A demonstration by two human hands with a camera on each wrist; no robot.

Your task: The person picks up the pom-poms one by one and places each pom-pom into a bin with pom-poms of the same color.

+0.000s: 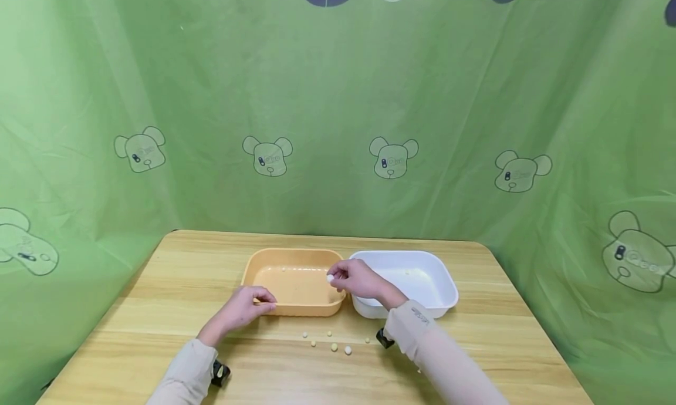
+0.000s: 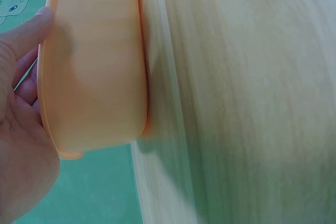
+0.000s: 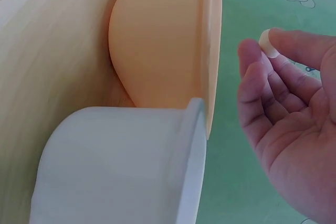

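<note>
My right hand (image 1: 359, 279) pinches a small white ball (image 3: 268, 44) between thumb and fingertips, above the right end of the orange tub (image 1: 296, 311). My left hand (image 1: 245, 307) holds that tub by its near rim at the left, thumb on the outer wall and fingers behind the rim, as the left wrist view shows. A tiny pale ball (image 1: 283, 269) lies inside the orange tub. Beside it on the right stands a white tub (image 1: 446, 302), partly covered by my right wrist, with a small pale ball (image 1: 406, 272) inside.
Several small white and yellowish balls, among them a larger white ball (image 1: 348, 350) and a yellow ball (image 1: 334, 347), lie on the wooden table (image 1: 296, 375) in front of the tubs. A green curtain (image 1: 327, 100) with bear drawings hangs behind and at both sides.
</note>
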